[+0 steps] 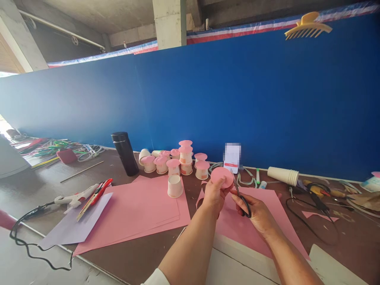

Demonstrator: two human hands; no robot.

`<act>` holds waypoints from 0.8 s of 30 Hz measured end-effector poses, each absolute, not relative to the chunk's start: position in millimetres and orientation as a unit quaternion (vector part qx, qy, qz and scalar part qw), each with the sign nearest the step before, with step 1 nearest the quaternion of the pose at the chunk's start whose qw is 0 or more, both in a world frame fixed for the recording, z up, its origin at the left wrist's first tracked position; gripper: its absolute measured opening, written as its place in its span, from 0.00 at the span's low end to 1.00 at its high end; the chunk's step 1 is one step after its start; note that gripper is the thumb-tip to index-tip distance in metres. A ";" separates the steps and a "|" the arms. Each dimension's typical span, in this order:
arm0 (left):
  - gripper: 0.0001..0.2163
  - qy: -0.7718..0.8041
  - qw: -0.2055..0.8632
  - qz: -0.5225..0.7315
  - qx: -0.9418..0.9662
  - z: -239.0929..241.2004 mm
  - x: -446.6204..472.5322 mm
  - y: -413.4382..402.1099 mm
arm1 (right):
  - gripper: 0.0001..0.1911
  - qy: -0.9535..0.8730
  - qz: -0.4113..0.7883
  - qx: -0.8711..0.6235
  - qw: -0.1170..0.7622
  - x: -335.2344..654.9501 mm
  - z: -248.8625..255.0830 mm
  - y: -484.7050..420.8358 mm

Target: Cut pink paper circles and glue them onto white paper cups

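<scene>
My left hand (214,194) pinches a round pink paper disc (220,176), its thumb lying on the face of the disc. In my right hand (257,213) is a pair of scissors (246,206) with black handles; the blades point up along the disc's right edge. Whether the blades are apart is too small to tell. Below both hands lies a pink paper sheet (252,233). Farther left, a plain paper cup (175,186) stands upside down on more pink sheets (133,209). Behind it are several cups topped with pink discs (202,168), some stacked.
A glue gun (74,199) and red utility knife (97,194) lie on a lilac sheet (86,229) at left. A black bottle (126,154) stands behind. A phone (232,158), stacked paper cups (282,175) and loose cables (317,198) line the back and right.
</scene>
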State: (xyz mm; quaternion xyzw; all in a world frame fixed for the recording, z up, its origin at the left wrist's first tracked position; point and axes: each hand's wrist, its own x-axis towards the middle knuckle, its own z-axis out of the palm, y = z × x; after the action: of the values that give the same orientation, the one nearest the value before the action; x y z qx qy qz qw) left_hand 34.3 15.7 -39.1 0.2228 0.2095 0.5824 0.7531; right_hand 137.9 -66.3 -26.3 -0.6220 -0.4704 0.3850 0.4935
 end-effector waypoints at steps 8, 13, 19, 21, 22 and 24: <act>0.16 0.207 0.749 0.590 0.221 -37.5 34.7 15.7 | 0.27 -0.466 0.394 -0.621 0.492 138.1 -27.5 -65.8; 0.16 0.221 0.745 0.590 0.221 -38.1 34.3 15.3 | 0.30 -0.459 0.395 -0.620 0.499 138.7 -31.5 -62.9; 0.17 0.249 0.733 0.593 0.221 -39.3 31.9 13.6 | 0.32 -0.420 0.384 -0.617 0.543 139.7 -27.4 -64.8; 0.18 0.250 0.733 0.590 0.226 -40.3 31.8 13.8 | 0.30 -0.414 0.381 -0.619 0.548 139.3 -25.4 -65.7; 0.18 0.249 0.733 0.590 0.228 -40.9 31.8 14.0 | 0.29 -0.412 0.381 -0.618 0.551 138.7 -25.0 -65.7; 0.18 0.243 0.734 0.592 0.229 -41.8 32.1 14.4 | 0.29 -0.404 0.379 -0.613 0.563 137.0 -25.3 -65.1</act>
State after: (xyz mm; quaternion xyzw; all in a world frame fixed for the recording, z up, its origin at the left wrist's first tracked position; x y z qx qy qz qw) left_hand 32.1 14.4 -41.8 0.2291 0.2429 0.5916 0.7338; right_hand 137.0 -65.1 -25.3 -0.6132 -0.4043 0.3792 0.5627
